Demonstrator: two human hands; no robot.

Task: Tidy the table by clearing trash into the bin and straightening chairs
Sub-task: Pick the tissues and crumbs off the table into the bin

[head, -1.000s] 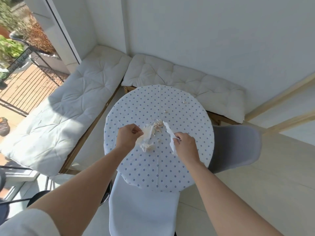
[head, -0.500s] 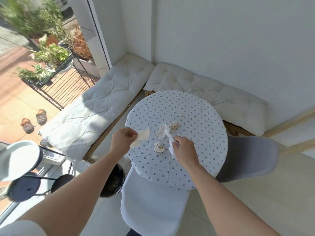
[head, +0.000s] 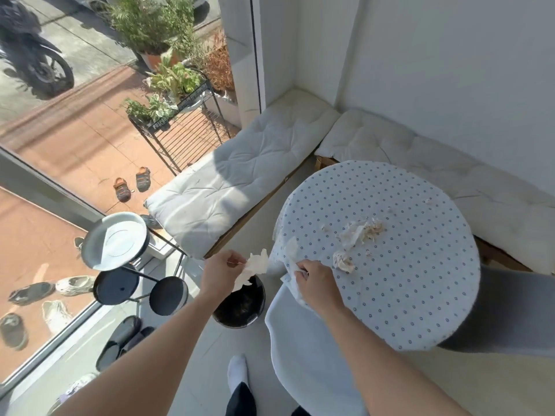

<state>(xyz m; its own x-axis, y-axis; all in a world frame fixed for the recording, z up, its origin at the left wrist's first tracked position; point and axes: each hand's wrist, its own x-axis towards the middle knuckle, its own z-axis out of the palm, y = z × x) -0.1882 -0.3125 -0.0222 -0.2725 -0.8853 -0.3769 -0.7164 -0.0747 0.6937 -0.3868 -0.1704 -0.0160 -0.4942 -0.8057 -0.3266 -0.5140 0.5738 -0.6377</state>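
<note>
My left hand [head: 220, 273] pinches a crumpled white tissue [head: 253, 267] just above the black bin [head: 240, 306], which stands on the floor left of the round dotted table [head: 390, 310]. My right hand [head: 316, 280] rests at the table's left edge, shut on a white napkin [head: 292, 288]. More crumpled tissue [head: 360, 232] lies near the table's middle, and a smaller wad [head: 342, 262] sits close to my right hand. A pale blue chair [head: 300, 355] is tucked under the near side, a grey chair [head: 510, 310] at the right.
Cushioned benches [head: 240, 190] line the wall and window corner behind the table. A black stand with round trays [head: 117, 247] stands left of the bin. Slippers [head: 120, 340] lie on the floor by the glass. My socked foot [head: 237, 370] shows below.
My left hand carried a tissue off the table leftward to above the bin. My view swung left, bringing the bin and window into sight. My right hand slid to the table's left edge.
</note>
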